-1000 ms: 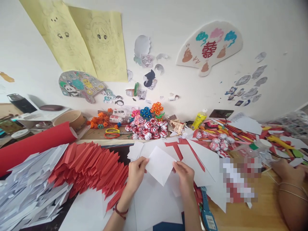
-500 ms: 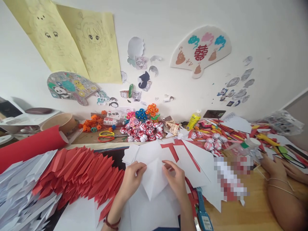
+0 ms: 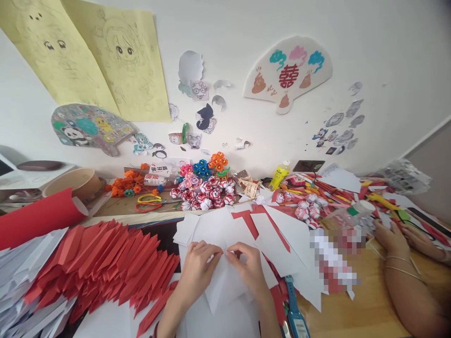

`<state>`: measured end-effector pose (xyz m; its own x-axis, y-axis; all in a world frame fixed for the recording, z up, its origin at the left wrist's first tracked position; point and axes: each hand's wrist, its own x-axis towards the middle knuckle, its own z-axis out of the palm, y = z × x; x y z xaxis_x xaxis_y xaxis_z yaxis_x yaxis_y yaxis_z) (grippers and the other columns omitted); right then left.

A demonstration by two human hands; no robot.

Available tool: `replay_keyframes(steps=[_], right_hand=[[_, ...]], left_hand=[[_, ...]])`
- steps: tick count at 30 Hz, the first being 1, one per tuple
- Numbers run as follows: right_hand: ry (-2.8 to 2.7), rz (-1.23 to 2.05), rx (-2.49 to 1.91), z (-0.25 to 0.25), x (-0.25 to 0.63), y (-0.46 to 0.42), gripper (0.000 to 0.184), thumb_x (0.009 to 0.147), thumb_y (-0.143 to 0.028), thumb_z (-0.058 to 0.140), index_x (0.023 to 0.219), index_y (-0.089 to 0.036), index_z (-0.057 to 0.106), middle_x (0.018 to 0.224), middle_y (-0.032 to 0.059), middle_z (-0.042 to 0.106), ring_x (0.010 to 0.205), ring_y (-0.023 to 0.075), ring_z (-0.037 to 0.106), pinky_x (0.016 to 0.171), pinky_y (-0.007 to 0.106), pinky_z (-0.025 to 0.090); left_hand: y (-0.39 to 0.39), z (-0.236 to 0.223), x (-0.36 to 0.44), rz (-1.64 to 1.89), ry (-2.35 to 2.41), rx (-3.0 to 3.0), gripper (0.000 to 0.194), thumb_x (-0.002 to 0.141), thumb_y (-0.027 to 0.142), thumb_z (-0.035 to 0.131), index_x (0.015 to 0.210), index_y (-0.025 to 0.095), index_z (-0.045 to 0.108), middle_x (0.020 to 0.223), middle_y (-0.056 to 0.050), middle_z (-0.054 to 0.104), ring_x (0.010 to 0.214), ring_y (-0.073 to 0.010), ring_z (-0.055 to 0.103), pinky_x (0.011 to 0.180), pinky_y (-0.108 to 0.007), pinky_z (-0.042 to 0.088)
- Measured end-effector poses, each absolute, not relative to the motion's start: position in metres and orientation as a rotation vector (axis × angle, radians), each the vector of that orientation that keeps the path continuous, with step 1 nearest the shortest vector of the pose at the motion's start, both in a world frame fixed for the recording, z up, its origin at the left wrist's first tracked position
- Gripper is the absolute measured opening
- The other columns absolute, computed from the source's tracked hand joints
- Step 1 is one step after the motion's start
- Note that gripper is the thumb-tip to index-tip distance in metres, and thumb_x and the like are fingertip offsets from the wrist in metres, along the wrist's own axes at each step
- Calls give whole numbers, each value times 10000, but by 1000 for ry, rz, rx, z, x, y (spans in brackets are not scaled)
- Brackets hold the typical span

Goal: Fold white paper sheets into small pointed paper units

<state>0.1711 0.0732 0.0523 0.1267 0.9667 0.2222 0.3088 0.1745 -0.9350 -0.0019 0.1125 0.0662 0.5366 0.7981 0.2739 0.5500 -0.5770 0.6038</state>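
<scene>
matt white paper sheet (image 3: 221, 287), matt red folded papers (image 3: 105, 263), smooth wooden tabletop (image 3: 352, 317)

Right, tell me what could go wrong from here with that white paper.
The left hand and right hand pinch the white paper with fingertips close together, so an uneven pull might skew or crease it. Loose white sheets lie beneath it and could get dragged along. The left forearm is close beside the red folded papers and might knock some aside.
</scene>
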Motion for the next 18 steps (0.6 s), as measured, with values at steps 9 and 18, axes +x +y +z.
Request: replay_keyframes(steps=[9,18], right_hand=[[-1500,754,-1246,59,165,74,163,869,-273,552,756,-190,635,713,7,622,676,149,543,658,266,422],[-1562,647,-1235,60,160,71,181,890,-274,524,768,-195,633,710,15,602,664,149,534,638,271,420]], left_hand=[[107,67,-1,743,1072,2227,186,913,243,451,825,213,612,806,-2,685,690,-146,565,764,-318,359],[108,73,0,763,1119,2214,145,844,179,478,737,194,575,683,14,634,652,-136,556,745,-296,359]])
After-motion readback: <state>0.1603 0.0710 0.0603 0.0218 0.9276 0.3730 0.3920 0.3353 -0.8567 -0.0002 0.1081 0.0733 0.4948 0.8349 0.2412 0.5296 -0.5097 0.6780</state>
